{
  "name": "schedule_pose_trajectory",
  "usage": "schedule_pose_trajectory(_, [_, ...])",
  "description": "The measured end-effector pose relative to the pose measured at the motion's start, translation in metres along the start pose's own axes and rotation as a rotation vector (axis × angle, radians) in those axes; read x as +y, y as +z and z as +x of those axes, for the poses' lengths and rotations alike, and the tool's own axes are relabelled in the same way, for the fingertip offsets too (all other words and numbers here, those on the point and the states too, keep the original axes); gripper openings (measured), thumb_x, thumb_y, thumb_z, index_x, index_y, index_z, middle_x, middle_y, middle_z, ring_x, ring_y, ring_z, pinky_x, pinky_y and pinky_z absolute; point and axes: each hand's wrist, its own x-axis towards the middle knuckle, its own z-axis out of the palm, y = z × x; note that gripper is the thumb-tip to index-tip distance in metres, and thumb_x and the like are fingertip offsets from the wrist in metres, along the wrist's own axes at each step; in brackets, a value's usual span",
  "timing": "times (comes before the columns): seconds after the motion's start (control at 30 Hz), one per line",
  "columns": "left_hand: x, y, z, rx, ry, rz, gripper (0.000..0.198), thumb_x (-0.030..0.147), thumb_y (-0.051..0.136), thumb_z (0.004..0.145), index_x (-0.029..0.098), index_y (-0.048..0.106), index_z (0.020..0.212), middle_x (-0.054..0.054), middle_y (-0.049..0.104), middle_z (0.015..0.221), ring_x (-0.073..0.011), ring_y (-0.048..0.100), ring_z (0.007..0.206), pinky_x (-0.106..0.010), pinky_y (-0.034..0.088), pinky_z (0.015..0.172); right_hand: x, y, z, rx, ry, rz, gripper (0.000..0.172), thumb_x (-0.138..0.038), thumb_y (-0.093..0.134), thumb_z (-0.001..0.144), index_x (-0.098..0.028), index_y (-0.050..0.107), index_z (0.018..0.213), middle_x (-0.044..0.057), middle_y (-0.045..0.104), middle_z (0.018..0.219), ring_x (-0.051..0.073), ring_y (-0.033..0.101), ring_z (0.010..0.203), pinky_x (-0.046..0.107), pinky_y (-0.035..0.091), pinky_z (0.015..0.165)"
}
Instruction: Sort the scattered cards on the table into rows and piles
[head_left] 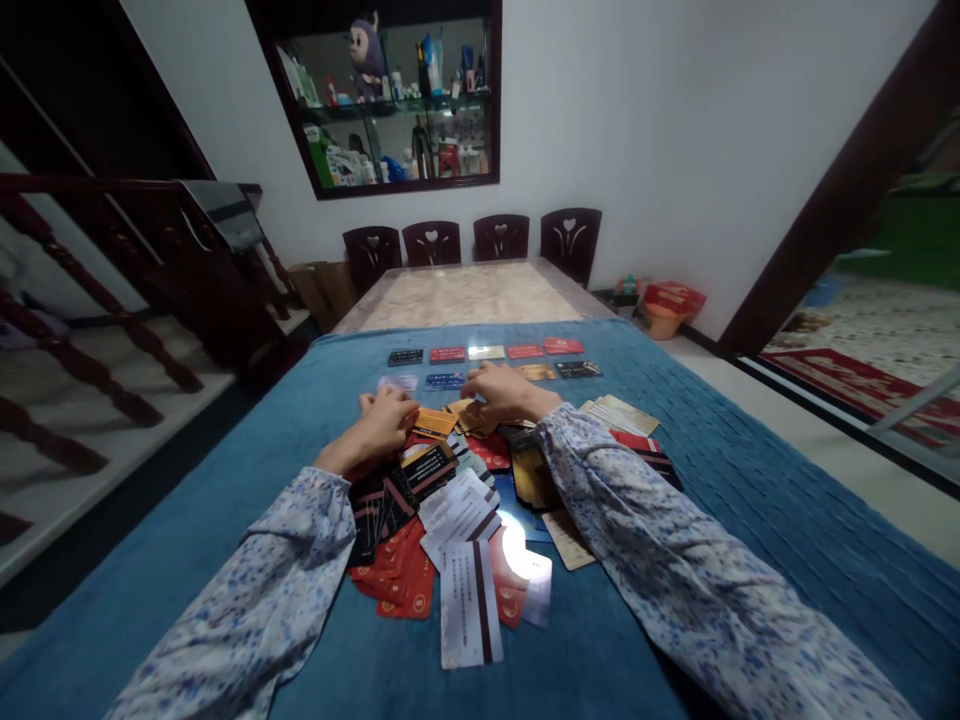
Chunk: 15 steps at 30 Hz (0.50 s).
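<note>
A loose pile of plastic cards point(450, 510), red, black, white and gold, lies on the blue cloth point(750, 480). My left hand point(381, 425) is curled over the far edge of the pile and pinches an orange card point(433, 422). My right hand point(501, 392) rests palm down on cards at the pile's far end, its fingers bent together over them. Beyond the hands, two short rows of single cards point(487, 353) lie flat on the cloth. Both arms wear floral sleeves.
The cloth covers the near end of a long table; its bare marble top point(465, 295) runs to several dark chairs point(501, 237) at the wall. A wooden stair rail point(112, 260) stands left. A red basin point(673, 300) sits on the floor at right.
</note>
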Motion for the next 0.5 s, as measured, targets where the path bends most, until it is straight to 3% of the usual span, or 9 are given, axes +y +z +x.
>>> schedule_pose_trajectory(0.2, [-0.002, -0.003, -0.007, -0.027, 0.012, -0.007, 0.03, 0.021, 0.05, 0.091, 0.023, 0.074, 0.109, -0.011, 0.065, 0.129, -0.0342, 0.047, 0.121, -0.051, 0.033, 0.099, -0.018, 0.003, 0.008, -0.005, -0.028, -0.011, 0.04, -0.044, 0.067, 0.092, -0.027, 0.076, 0.127, 0.012, 0.072, 0.128, 0.032, 0.058, 0.119, 0.036, 0.044, 0.087])
schedule_pose_trajectory(0.37, [0.001, -0.001, -0.007, -0.053, 0.032, 0.006, 0.022, 0.024, 0.053, 0.091, 0.021, 0.071, 0.103, -0.011, 0.062, 0.136, -0.0336, 0.047, 0.127, -0.05, 0.034, 0.101, -0.031, 0.008, 0.01, -0.027, -0.05, -0.024, 0.04, -0.05, 0.064, 0.094, -0.021, 0.078, 0.117, 0.014, 0.071, 0.126, 0.033, 0.056, 0.12, 0.037, 0.042, 0.087])
schedule_pose_trajectory(0.5, [0.001, 0.001, -0.007, -0.057, 0.044, 0.006, 0.024, 0.025, 0.055, 0.091, 0.021, 0.07, 0.11, -0.012, 0.057, 0.145, -0.0359, 0.045, 0.134, -0.054, 0.036, 0.104, -0.036, 0.014, 0.012, -0.047, -0.086, -0.025, 0.044, -0.056, 0.066, 0.092, -0.019, 0.078, 0.112, 0.015, 0.069, 0.127, 0.034, 0.053, 0.124, 0.04, 0.04, 0.092])
